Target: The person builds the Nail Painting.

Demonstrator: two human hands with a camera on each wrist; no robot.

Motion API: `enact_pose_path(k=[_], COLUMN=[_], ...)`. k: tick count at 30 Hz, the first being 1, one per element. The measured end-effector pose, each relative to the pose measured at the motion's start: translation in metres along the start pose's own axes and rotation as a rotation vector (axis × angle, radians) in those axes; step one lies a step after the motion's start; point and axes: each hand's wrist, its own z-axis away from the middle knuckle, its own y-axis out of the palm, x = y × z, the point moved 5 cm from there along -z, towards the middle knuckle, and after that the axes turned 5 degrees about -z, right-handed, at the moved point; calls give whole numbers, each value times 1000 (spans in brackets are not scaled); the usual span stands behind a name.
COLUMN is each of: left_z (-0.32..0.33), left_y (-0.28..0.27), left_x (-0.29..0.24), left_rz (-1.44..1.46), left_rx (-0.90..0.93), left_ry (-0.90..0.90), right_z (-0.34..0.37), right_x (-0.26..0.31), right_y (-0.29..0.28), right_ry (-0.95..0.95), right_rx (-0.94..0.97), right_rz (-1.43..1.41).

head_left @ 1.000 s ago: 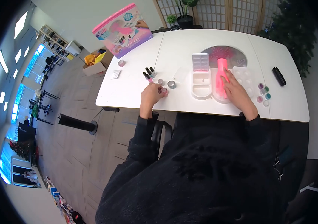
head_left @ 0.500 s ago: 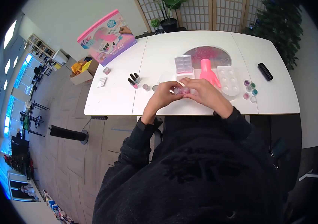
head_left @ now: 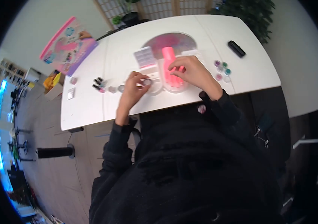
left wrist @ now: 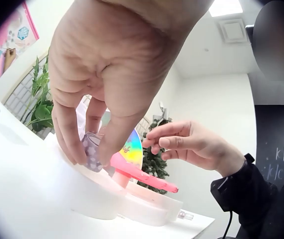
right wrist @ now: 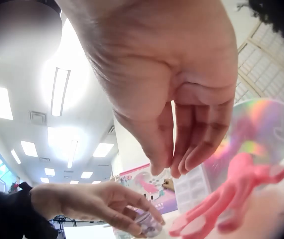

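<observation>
My left hand (head_left: 131,89) grips a small round jar (head_left: 147,81) with fingers and thumb, over the front of the white compartment tray (head_left: 155,89). In the left wrist view the jar (left wrist: 92,151) looks clear with a pale purple, speckled filling. My right hand (head_left: 193,71) hovers over a pink model hand (head_left: 169,56), its fingers loosely bent. The right wrist view shows a gap between its thumb and fingers (right wrist: 201,144), with nothing held. Below the table's front edge, near the right sleeve, a small round pinkish jar (head_left: 202,109) shows against the dark background.
An oval mirror (head_left: 176,42) stands behind the pink hand, beside a raised compartment lid (head_left: 144,57). Several glitter jars (head_left: 218,77) and a black case (head_left: 236,49) lie to the right. Nail polish bottles (head_left: 98,88), more jars (head_left: 112,89) and a printed box (head_left: 69,46) are left.
My hands met over small jars half a second ago; now they are apart, the left still with a jar, the right empty. A pinkish jar now shows below the table edge. The head view has shifted.
</observation>
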Motion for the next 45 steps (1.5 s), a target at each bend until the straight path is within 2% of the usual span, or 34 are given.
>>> enact_pose_path(k=[3, 6, 9, 14, 17, 19, 21, 23, 24, 26, 29, 31, 33, 36, 37, 38, 39, 42, 45], left_z=[-3, -8, -13, -17, -18, -16, -15, -14, -15, -16, -17, -16, -12, -9, -9, -8, -8, -11, -16], left_y=[-4, -5, 4, 4, 5, -1, -5, -9, -12, -12, -13, -14, -17, -18, -20, -21, -21, -23, -18], left_x=[-13, -32, -12, -10, -8, -20, -31, -39, -37, -38, -38, -39, -39, -32, -31, -32, -32, -26, -35], left_rz=[-83, -71, -76, -27, -26, -38, -60, -64, -49, -43, -63, -120, -81, 3, 11, 27, 51, 54, 59], left_rx=[-35, -41, -21, -19, -35, -102, -74, -135, -123, -133, -139, -132, -132, -110, -103, -93, -74, -27, -25], left_ry=[48, 21, 87, 92, 123, 81, 58, 106, 96, 104, 127, 114, 105, 78, 73, 32, -11, 9, -9], right_z=[7, 10, 12, 20, 26, 30, 37, 50, 55, 79, 123, 173, 210, 268, 283, 297, 308, 321, 339], right_x=[-6, 0, -7, -15, -16, -43, -12, -8, -8, -8, 15, -11, -1, -20, -30, -49, -68, -124, -203], right_y=[-20, -37, -56, -93, -139, -192, -246, -285, -303, -346, -396, -455, -452, -440, -425, -412, -388, -302, -214], right_ry=[12, 54, 61, 45, 58, 343, 290, 181, 178, 97, 1, -165, -121, 30, 92, 159, 357, 681, 842], right_rx=[-22, -53, -99, -162, -172, -186, -428, -665, -666, -882, -1018, -1230, -1287, -1301, -1219, -1106, -998, -555, -221], right_rz=[-26, -65, -58, -6, 29, 87, 139, 156, 169, 93, 402, 342, 441, 551, 559, 406, 406, -37, -367])
